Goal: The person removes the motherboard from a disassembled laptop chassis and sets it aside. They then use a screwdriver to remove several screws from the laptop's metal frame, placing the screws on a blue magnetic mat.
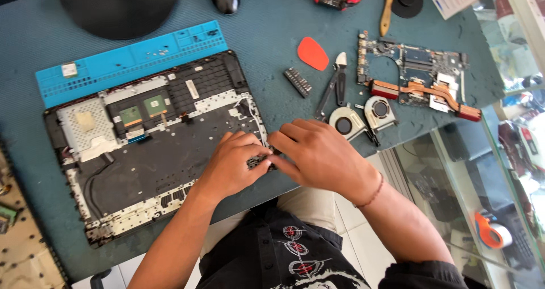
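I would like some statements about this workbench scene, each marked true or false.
1. Both hands, left hand and right hand, meet at a small dark part by the edge of the opened laptop chassis. True.
2. The orange pry pick lies inside the chassis. False: it lies on the mat, apart from it.
3. The two round fans lie near the motherboard. True.
4. The cutting pliers are in the right hand. False: they lie on the mat.
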